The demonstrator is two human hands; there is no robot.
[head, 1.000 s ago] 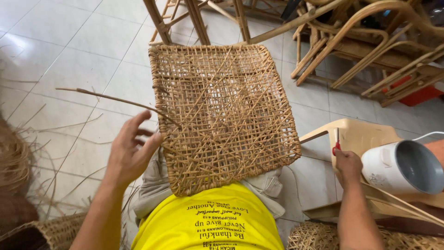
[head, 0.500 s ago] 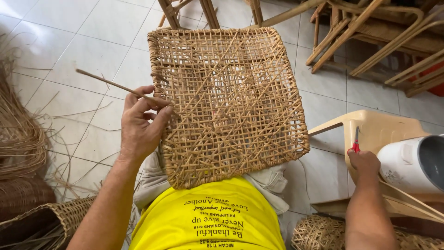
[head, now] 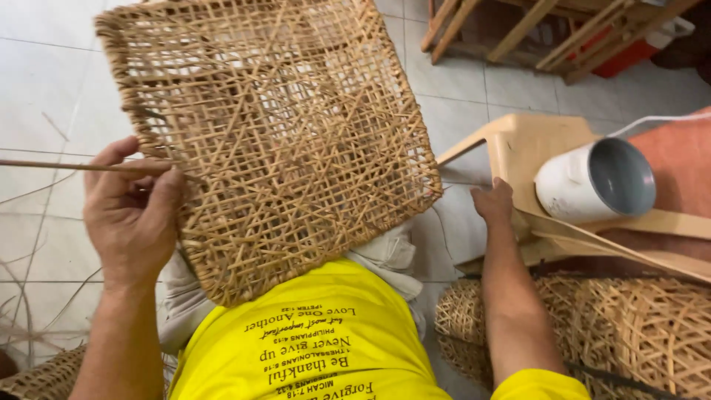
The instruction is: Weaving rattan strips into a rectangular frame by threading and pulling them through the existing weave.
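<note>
A square woven rattan panel (head: pixel 274 133) rests tilted on my lap, its near corner over my yellow shirt. My left hand (head: pixel 133 215) is at the panel's left edge, thumb and fingers pinched on a thin rattan strand (head: pixel 67 166) that runs left out of view. My right hand (head: pixel 495 204) reaches right, fingers curled at the edge of a pale wooden stool (head: pixel 529 144); whether it holds anything is hidden. A white plastic pipe piece (head: pixel 596 181) lies on its side on the stool, next to that hand.
Wooden chair frames (head: pixel 533 30) stand at the back right on the tiled floor (head: pixel 44 67). Woven rattan pieces (head: pixel 615 326) lie at the lower right, another at the lower left corner. Loose rattan strands (head: pixel 29 296) trail across the floor on the left.
The view has moved closer and tilted. My left hand stays pinched on the strand at the panel's left edge. My right hand has dropped from the stool's top to its near edge.
</note>
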